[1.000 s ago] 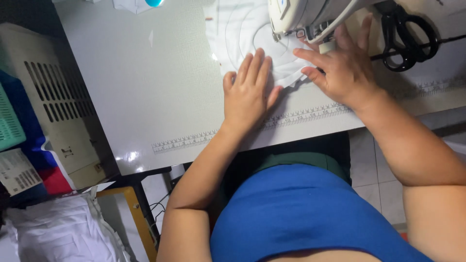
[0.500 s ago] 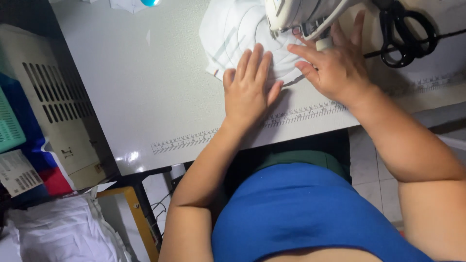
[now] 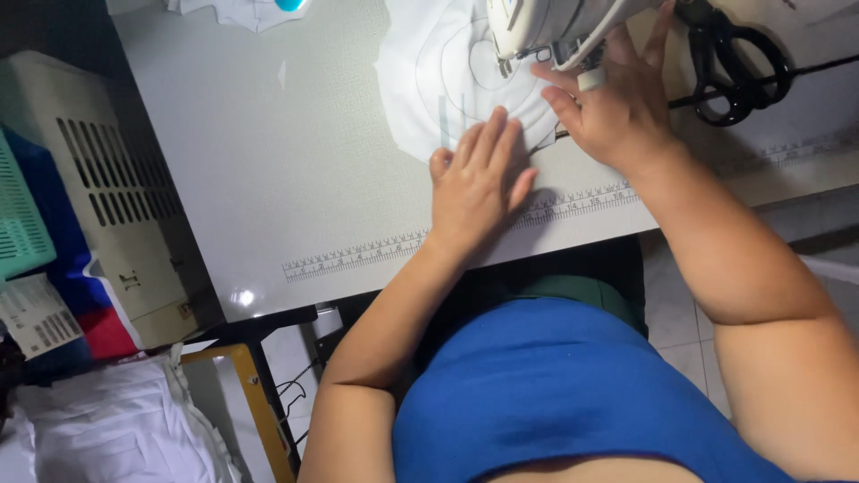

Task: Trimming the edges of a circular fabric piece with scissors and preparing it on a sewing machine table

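A piece of white fabric lies on the white sewing table, reaching under the head of a white sewing machine. My left hand lies flat, fingers together, on the near edge of the fabric. My right hand rests to the right of it with spread fingers, the fingertips at the fabric just beside the machine's foot. Neither hand grips anything.
Black scissors lie on the table right of the machine. A ruler strip runs along the table's front edge. To the left stand a beige slotted crate and a green basket; white cloth is piled on the floor.
The fabric has slid away under the machine and bunched less. Both hands stay pressed on it, the right hand's fingers spreading nearer the foot.
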